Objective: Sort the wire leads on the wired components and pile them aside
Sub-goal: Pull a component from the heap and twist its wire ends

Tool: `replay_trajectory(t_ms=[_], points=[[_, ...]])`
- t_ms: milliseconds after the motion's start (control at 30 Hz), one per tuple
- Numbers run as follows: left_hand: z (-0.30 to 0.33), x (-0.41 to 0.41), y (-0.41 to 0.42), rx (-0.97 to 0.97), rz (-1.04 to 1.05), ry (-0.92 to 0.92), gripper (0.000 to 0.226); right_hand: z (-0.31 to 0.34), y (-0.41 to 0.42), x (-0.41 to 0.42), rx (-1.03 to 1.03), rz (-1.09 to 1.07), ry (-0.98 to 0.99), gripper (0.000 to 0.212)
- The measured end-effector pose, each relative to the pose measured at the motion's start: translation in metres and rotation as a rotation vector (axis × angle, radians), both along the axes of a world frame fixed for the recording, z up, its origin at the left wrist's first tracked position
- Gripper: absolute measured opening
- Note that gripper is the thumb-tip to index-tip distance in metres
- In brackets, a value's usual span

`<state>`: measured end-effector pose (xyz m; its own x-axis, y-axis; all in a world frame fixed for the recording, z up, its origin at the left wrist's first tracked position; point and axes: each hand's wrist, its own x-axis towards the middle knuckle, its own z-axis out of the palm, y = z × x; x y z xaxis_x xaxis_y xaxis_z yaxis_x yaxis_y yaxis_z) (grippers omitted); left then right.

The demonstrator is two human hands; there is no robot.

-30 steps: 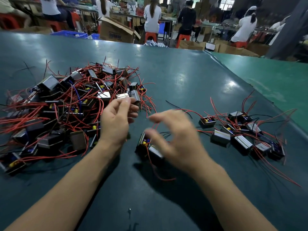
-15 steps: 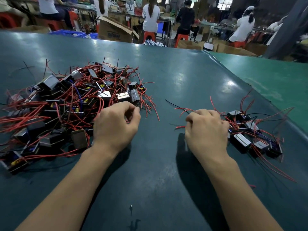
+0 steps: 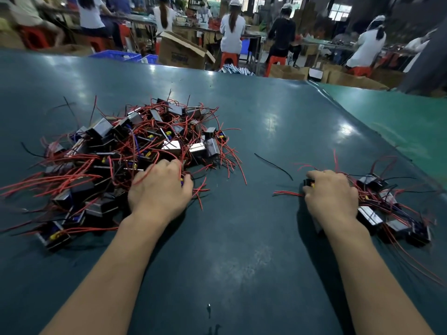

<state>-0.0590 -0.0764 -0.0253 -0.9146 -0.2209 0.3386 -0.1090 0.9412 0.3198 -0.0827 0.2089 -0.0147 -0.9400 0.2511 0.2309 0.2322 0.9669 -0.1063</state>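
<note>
A big tangled heap of small black wired components (image 3: 116, 151) with red leads lies on the left of the dark green table (image 3: 242, 238). My left hand (image 3: 160, 189) rests at the heap's near right edge, fingers curled round a component with red leads trailing over and past the knuckles. On the right lies a smaller pile of sorted components (image 3: 387, 209). My right hand (image 3: 331, 197) sits at that pile's left edge, fingers curled on a black component (image 3: 308, 182) whose red leads stick out to the left.
A loose black wire (image 3: 273, 165) lies between the two piles. A lighter green surface (image 3: 399, 122) adjoins the table at the right. Beyond the far edge are cardboard boxes (image 3: 181, 52), blue crates and several seated people at other benches.
My right hand carried a component from the table's middle to the right pile. My left hand reached into the heap's edge and closed on another component.
</note>
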Motion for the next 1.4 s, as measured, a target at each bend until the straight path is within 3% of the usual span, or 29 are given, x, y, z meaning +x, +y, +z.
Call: replay_trajectory(t_ms=[133,267,400,567,600,667,733,800,967,1033,1067,1133,1200,1300,1400], points=[[-0.001,0.001,0.000,-0.058,-0.055,-0.148,0.045,0.008,-0.001,0.013,-0.093,0.058,0.076,0.034],[-0.002,-0.001,0.004,-0.077,0.001,-0.065,0.027,0.009,-0.006,0.030,0.004,0.106,0.342,0.019],[-0.002,-0.003,0.003,-0.092,0.048,-0.040,0.027,0.007,-0.008,0.028,0.017,0.103,0.261,0.026],[0.002,0.000,0.007,0.053,0.045,0.108,0.030,0.009,-0.021,0.034,-0.222,0.322,0.568,0.020],[0.004,0.000,0.007,0.060,0.043,0.172,0.031,0.006,-0.028,0.036,-0.301,0.384,0.528,0.025],[0.005,0.002,0.011,0.074,0.035,0.282,0.034,-0.003,-0.042,0.034,-0.435,0.422,0.239,0.039],[0.004,0.002,0.015,0.134,0.028,0.337,0.037,-0.016,-0.044,0.028,-0.290,0.312,-0.038,0.044],[0.002,0.002,0.019,0.228,-0.017,0.360,0.039,-0.018,-0.033,0.022,-0.152,0.211,-0.008,0.042],[0.002,0.006,0.035,0.292,-0.360,0.541,0.051,-0.012,-0.004,0.013,-0.219,0.225,0.205,0.035],[0.002,0.009,0.042,0.344,-0.486,0.554,0.055,-0.011,-0.012,0.016,-0.353,0.401,0.384,0.022],[0.001,0.010,0.045,0.366,-0.557,0.530,0.056,-0.010,-0.020,0.021,-0.525,0.503,0.400,0.015],[-0.003,0.012,0.049,0.358,-0.706,0.428,0.050,-0.008,-0.039,0.030,-0.982,0.670,0.152,0.036],[-0.006,0.013,0.050,0.341,-0.819,0.327,0.043,-0.014,-0.053,0.033,-1.244,0.761,-0.080,0.044],[-0.002,0.015,0.048,0.482,-0.782,0.295,0.043,-0.018,-0.060,0.029,-1.293,0.666,-0.011,0.024],[0.008,0.000,0.039,0.424,-0.540,0.391,0.027,-0.024,-0.053,0.020,-1.281,0.477,0.016,0.018]])
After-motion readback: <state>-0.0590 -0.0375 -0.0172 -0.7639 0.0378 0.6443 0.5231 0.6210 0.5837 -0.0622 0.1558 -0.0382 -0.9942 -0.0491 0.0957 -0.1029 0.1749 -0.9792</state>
